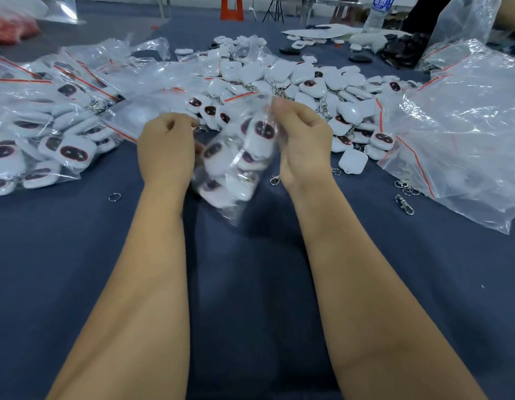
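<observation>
A clear zip bag (pixel 236 166) with a red seal strip hangs between my hands above the blue cloth. It holds several white keychain cases with dark oval faces. My right hand (pixel 303 142) pinches the bag's top right corner near the seal. My left hand (pixel 166 148) is curled at the bag's left edge and grips the plastic there. The bag is blurred.
A heap of loose white keychain cases (pixel 296 82) lies behind the hands. Filled zip bags (pixel 42 131) are piled at the left, and empty clear bags (pixel 464 134) at the right. Loose rings and clasps (pixel 404 203) dot the blue cloth (pixel 250 284). A water bottle (pixel 377 13) stands far back.
</observation>
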`<state>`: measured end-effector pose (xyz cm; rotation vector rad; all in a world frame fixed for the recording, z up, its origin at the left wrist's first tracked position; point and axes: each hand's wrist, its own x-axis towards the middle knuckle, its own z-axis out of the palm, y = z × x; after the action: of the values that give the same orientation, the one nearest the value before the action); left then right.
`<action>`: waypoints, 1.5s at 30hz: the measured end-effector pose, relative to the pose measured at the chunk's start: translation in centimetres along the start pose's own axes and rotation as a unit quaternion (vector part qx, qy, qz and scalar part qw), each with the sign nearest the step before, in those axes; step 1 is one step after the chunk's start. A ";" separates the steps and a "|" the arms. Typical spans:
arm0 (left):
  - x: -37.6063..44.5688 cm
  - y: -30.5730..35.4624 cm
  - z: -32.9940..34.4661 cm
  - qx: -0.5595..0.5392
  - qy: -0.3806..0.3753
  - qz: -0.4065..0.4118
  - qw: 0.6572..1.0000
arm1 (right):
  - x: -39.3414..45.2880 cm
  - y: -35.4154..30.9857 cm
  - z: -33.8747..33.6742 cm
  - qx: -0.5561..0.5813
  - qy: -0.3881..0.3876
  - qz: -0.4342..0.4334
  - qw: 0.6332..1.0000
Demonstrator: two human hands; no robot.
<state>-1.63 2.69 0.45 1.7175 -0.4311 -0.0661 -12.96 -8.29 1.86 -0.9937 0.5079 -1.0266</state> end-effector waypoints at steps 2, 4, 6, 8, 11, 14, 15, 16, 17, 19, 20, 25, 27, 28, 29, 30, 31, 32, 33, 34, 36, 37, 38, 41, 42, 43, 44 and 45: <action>-0.1 0.6 -0.1 -0.095 -0.059 -0.015 0.994 | 0.2 -0.7 -0.5 0.060 -0.037 0.030 0.997; -0.2 0.8 0.1 -0.121 -0.165 -0.034 0.978 | 0.1 -1.2 -0.7 0.053 -0.073 0.037 0.995; -0.4 0.9 0.5 -0.131 -0.269 -0.071 0.951 | -0.1 -1.1 -0.5 0.052 -0.087 0.045 0.994; -0.6 0.8 0.7 -0.163 -0.332 -0.099 0.924 | -0.4 -0.7 -0.2 0.060 -0.081 0.057 0.993; -0.7 0.7 0.9 -0.182 -0.340 -0.100 0.917 | -0.2 0.3 0.0 0.034 -0.041 0.045 0.998; -0.5 0.0 1.2 -0.154 -0.293 -0.050 0.942 | 0.0 0.9 -0.2 -0.019 -0.022 0.007 1.000; -0.5 0.0 1.3 -0.141 -0.273 -0.039 0.951 | 0.0 1.0 -0.2 -0.042 -0.023 -0.002 0.999; -0.4 -0.1 1.4 -0.129 -0.250 -0.034 0.959 | 0.0 1.1 -0.3 -0.060 -0.026 -0.008 0.998; -0.2 -0.3 1.5 -0.121 -0.231 -0.034 0.965 | 0.0 1.1 -0.4 -0.072 -0.029 -0.012 0.997; 0.0 -0.2 1.4 -0.129 -0.223 -0.045 0.965 | 0.1 1.2 -0.5 -0.095 -0.021 -0.012 0.995; 0.1 -0.1 1.3 -0.139 -0.230 -0.058 0.962 | 0.2 1.2 -0.5 -0.108 -0.012 -0.009 0.994; 0.2 -0.7 1.4 -0.096 -0.259 -0.038 0.960 | 0.1 1.1 -0.6 -0.126 0.003 0.016 0.992; 0.3 -0.7 1.4 -0.098 -0.230 -0.041 0.967 | 0.2 1.0 -0.5 -0.105 -0.001 0.047 0.993; 0.3 -0.8 1.4 -0.097 -0.217 -0.038 0.971 | 0.2 0.9 -0.5 -0.102 0.005 0.062 0.993; 0.3 -0.7 1.4 -0.089 -0.206 -0.027 0.974 | 0.1 0.7 -0.4 -0.103 0.011 0.077 0.992; 0.3 -0.7 1.5 -0.081 -0.188 -0.015 0.979 | 0.0 0.6 -0.4 -0.105 0.012 0.090 0.990; 0.2 -0.7 1.6 -0.081 -0.169 -0.005 0.982 | -0.1 0.5 -0.4 -0.106 0.006 0.101 0.989; 0.0 -0.6 1.7 -0.102 -0.144 -0.012 0.984 | -0.2 0.5 -0.5 -0.108 -0.005 0.107 0.988; -0.1 -0.4 1.7 -0.146 -0.121 -0.039 0.981 | -0.2 0.5 -0.6 -0.104 -0.016 0.109 0.988; 0.0 -0.1 1.7 -0.203 -0.100 -0.076 0.971 | -0.1 0.4 -0.7 -0.094 -0.024 0.108 0.989; 0.3 0.1 1.6 -0.276 -0.089 -0.132 0.948 | -0.1 0.1 -0.7 -0.070 -0.032 0.095 0.992; 0.6 0.1 1.4 -0.284 -0.110 -0.148 0.941 | -0.2 0.0 -0.6 -0.061 -0.031 0.084 0.994; 0.7 0.0 1.2 -0.283 -0.147 -0.157 0.935 | -0.2 -0.1 -0.5 -0.055 -0.022 0.070 0.996; 0.3 -0.1 1.3 -0.211 -0.266 -0.141 0.930 | 0.0 -0.1 -0.4 -0.041 0.012 0.055 0.998; 0.1 -0.1 1.4 -0.190 -0.284 -0.127 0.931 | 0.0 -0.1 -0.5 -0.040 0.017 0.049 0.998; 0.0 -0.2 1.6 -0.182 -0.288 -0.116 0.933 | 0.0 -0.1 -0.5 -0.036 0.019 0.043 0.998; -0.2 -0.1 1.7 -0.186 -0.281 -0.109 0.935 | 0.0 -0.1 -0.5 -0.031 0.014 0.038 0.999; -0.2 -0.2 1.9 -0.194 -0.270 -0.102 0.938 | 0.0 -0.2 -0.6 -0.023 0.004 0.037 0.999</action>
<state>-2.32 1.05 -0.17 1.3283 -0.5944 -0.7419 -13.47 -8.61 1.73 -1.0043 0.5734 -0.9562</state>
